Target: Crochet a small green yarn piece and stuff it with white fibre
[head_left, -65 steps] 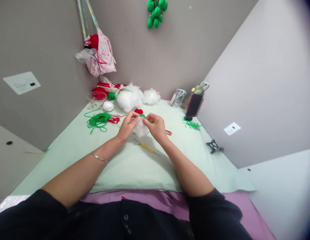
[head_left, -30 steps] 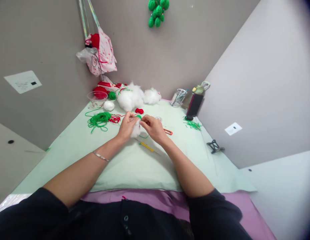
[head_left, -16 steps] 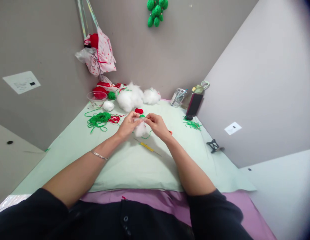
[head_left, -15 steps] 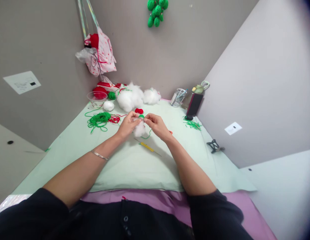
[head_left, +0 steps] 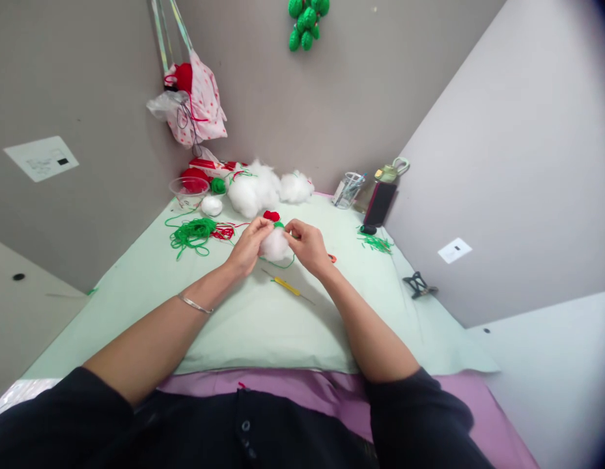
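Near the middle of the table, my left hand is closed around the left side of a white tuft of stuffing and a small green crochet piece. On the other side, my right hand pinches at the edge of the tuft, close to the green piece. Much of the green piece is hidden behind the stuffing and fingers. A green strand of yarn curves below the tuft. Nearer to me lies a yellow-handled crochet hook. A small red crochet piece sits just beyond my hands.
Heaps of white stuffing stand at the back. Loose green yarn and a clear plastic tub are on the left. To the right are a pen cup, a phone, green yarn scraps and a black stand.
The white tuft has been drawn up between my hands and looks rounder, covering more of the green piece. My right hand has shifted slightly right. The crochet hook has stayed put.
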`<state>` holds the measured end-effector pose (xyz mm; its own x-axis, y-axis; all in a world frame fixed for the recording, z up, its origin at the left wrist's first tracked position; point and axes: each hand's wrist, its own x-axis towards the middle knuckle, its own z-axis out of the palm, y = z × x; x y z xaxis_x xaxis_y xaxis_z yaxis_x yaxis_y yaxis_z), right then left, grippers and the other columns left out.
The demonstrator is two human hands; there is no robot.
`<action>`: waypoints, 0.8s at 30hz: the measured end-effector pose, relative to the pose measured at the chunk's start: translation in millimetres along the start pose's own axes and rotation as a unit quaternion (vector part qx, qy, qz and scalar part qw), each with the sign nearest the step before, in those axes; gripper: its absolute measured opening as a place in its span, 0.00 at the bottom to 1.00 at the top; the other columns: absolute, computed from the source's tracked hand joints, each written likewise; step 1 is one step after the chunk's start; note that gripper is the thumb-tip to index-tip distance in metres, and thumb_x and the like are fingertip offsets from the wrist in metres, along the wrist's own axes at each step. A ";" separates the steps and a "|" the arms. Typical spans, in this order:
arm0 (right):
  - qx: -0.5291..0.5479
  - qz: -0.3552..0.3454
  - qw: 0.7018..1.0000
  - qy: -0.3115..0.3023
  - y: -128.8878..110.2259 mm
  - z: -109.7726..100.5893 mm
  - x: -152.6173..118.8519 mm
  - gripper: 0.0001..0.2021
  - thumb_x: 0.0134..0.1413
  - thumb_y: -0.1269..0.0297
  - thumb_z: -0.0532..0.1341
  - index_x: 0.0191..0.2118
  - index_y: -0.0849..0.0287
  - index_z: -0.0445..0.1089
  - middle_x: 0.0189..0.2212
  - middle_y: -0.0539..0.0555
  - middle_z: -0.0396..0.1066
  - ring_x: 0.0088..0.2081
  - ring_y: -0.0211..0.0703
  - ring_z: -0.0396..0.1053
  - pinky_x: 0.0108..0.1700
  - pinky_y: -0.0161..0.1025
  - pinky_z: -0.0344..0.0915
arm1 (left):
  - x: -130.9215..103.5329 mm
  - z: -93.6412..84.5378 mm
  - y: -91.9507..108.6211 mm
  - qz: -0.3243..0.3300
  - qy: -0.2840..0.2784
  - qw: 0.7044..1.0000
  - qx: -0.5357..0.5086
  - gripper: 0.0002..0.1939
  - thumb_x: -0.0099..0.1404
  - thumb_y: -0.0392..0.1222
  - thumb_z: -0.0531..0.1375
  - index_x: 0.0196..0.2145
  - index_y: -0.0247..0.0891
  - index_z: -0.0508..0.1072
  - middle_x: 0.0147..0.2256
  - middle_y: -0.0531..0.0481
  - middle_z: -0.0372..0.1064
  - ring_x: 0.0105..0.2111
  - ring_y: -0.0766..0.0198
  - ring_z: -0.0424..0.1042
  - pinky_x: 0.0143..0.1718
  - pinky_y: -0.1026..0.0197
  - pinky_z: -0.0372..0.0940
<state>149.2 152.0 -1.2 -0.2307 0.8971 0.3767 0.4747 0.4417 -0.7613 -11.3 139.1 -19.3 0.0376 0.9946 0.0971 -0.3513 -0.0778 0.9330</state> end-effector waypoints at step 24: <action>0.073 0.029 0.995 -0.058 -21.9 5.3 -5.4 0.14 0.54 0.54 0.58 0.24 0.56 0.60 0.20 0.44 0.53 0.24 0.34 0.49 0.28 0.36 0.47 | 5.7 -7.2 -6.5 0.119 0.043 0.989 0.081 0.13 0.53 0.36 0.68 0.29 0.40 0.65 0.27 0.57 0.64 0.28 0.68 0.64 0.29 0.67 0.58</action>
<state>135.5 137.5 10.6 -0.3069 0.9116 0.2735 0.3632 0.3778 -0.8517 -15.6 145.8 -27.3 -0.1101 0.9484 0.2975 -0.1849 -0.3136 0.9314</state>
